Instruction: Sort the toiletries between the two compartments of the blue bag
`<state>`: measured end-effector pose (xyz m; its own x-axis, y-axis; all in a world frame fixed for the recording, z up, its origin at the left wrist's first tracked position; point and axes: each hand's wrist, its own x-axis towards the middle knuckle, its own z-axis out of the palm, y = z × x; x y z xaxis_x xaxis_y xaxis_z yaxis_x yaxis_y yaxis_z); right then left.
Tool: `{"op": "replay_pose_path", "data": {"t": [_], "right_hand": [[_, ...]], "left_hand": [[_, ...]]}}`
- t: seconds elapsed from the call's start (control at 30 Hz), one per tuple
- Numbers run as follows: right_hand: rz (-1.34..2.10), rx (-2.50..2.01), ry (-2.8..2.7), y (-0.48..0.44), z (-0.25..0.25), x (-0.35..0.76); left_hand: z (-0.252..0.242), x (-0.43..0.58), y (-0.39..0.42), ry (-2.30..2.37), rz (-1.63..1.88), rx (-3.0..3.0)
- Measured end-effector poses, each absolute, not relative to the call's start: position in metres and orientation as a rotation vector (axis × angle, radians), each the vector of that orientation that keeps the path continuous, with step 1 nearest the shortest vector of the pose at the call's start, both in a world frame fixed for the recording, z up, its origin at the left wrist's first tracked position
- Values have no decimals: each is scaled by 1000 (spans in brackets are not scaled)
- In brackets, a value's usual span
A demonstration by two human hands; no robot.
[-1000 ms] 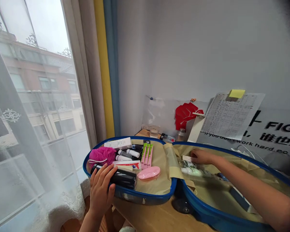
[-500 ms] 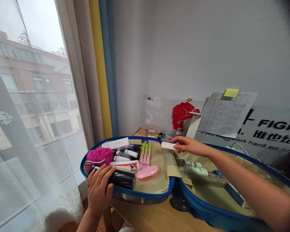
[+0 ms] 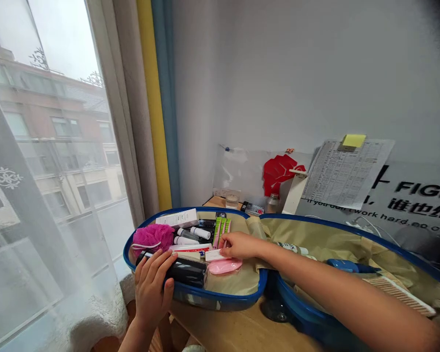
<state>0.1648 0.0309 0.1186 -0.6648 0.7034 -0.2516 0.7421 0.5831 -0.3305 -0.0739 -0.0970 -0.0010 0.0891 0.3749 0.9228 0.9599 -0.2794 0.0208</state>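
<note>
My left hand (image 3: pixel 156 276) lies over the near left rim of the open suitcase (image 3: pixel 238 295), its fingers curled over one end of a shiny black cylinder (image 3: pixel 190 271). In my right hand (image 3: pixel 240 245), a small white box (image 3: pixel 213 255) is pinched between thumb and fingers. That box is low in the left half of the suitcase, just above a pink oval case (image 3: pixel 225 266). Close by are a white and red toothpaste box (image 3: pixel 190 248) and several slim green and pink packets (image 3: pixel 217 232). I cannot tell whether the white box touches them.
A magenta bath puff (image 3: pixel 154 237), a long white box (image 3: pixel 178 218) and white-capped tubes (image 3: pixel 200 232) fill the left half's far side. The right half holds a blue item (image 3: pixel 342 265), a comb (image 3: pixel 399 293) and bottles. Behind stand a glass jar (image 3: pixel 231 200) and a wall.
My right hand has moved left and down with the white box, from above the suitcase's hinge side to beside the toothpaste box. My left hand stays on the black cylinder.
</note>
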Motion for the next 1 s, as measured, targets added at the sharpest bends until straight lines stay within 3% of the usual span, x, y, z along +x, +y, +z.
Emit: {"op": "replay_pose_path", "data": {"t": [0.3,0.67,1.0], "right_hand": [[-380,1280,2730,22,116,157],[-186,1438,2841,35,152,183],[-10,1696,2566,74,168,279]], "left_hand": [[-4,-75,-96,-1350,-1190,-1738],[-2,-74,-97,-1324,-1180,-1729],[-4,-74,-96,-1351,-1205,-1724]]}}
